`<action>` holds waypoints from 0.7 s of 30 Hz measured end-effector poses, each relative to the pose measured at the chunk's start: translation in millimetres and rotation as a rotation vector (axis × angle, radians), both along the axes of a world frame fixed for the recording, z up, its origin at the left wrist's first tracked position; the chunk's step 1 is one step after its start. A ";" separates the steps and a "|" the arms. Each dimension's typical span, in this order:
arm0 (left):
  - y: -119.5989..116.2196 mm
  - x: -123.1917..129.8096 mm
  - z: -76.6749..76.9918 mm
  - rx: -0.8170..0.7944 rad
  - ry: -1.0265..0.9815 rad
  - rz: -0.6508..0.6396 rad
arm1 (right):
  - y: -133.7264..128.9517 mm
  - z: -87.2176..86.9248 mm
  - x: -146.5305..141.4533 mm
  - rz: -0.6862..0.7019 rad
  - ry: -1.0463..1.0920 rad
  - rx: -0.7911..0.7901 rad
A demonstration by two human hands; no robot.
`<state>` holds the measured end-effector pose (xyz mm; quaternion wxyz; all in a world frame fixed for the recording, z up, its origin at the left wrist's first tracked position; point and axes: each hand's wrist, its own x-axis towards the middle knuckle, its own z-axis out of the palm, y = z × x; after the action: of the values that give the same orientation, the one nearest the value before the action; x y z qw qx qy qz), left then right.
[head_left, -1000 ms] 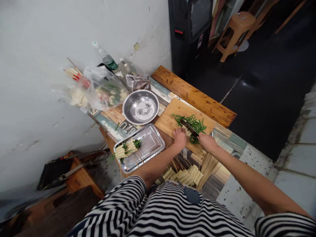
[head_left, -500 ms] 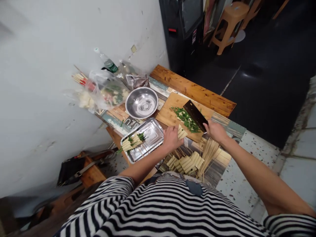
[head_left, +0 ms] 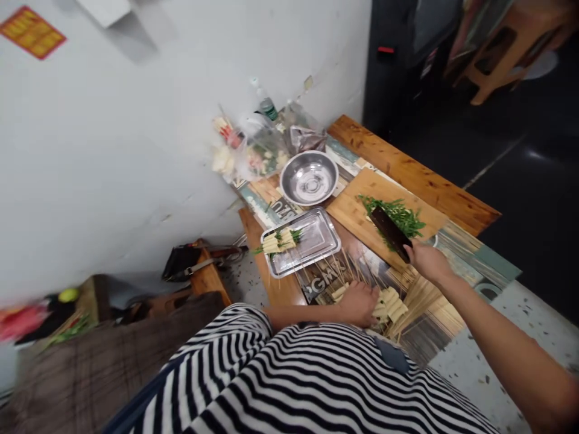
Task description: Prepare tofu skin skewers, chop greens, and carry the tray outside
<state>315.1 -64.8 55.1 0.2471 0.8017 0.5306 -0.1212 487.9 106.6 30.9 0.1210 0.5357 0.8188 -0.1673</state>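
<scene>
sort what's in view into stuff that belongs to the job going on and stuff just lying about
Likely part of the job:
- knife in the right hand
- cutting board and greens
- pale rolls by the left hand
- loose sticks
- tray

Seemingly just about:
- bottle
- black bag
- stool

Can't tell: bowl

R half of tray (head_left: 319,235) open from above; cleaver (head_left: 389,232) bars way btwn L hand (head_left: 359,304) & greens (head_left: 404,218).

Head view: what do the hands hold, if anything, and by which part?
The right hand holds the knife by its handle. The left hand is on the rolls; its grip cannot be told.
</scene>
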 end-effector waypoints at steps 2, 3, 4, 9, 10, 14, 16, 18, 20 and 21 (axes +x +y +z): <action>5.4 -4.6 0.4 0.014 -0.034 -0.056 | 4.9 -6.8 -3.5 0.018 -0.013 -0.011; 8.2 -9.1 1.2 0.023 -0.080 -0.094 | 7.4 -9.1 -4.7 0.016 -0.019 -0.017; 11.1 -16.0 2.6 0.044 -0.142 -0.122 | 9.5 -11.0 -5.3 0.007 -0.024 -0.020; 23.7 -110.1 19.6 0.456 -0.162 0.334 | 13.6 -15.7 -3.3 -0.063 -0.027 -0.012; 25.1 -140.2 23.5 0.511 -0.038 0.506 | 13.4 -16.3 -2.9 -0.067 -0.024 -0.014; 24.3 -261.8 28.2 0.318 0.392 0.826 | 12.5 -16.6 -3.7 -0.067 -0.018 -0.020; 23.4 -305.8 22.7 0.129 0.409 0.787 | 12.1 -15.1 -4.8 -0.058 -0.016 -0.017; 24.4 -332.5 15.6 0.027 0.366 0.706 | 11.7 -12.8 -5.8 -0.054 -0.023 -0.012; 26.3 -344.4 10.8 -0.008 0.324 0.651 | 11.5 -10.5 -6.5 -0.049 -0.029 -0.008; 27.0 -346.5 9.7 -0.015 0.310 0.639 | 11.5 -9.6 -6.7 -0.048 -0.032 -0.007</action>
<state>-31.4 -37.8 64.8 0.1948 0.5657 0.7848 -0.1619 481.3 118.1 21.3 0.1318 0.5575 0.8029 -0.1647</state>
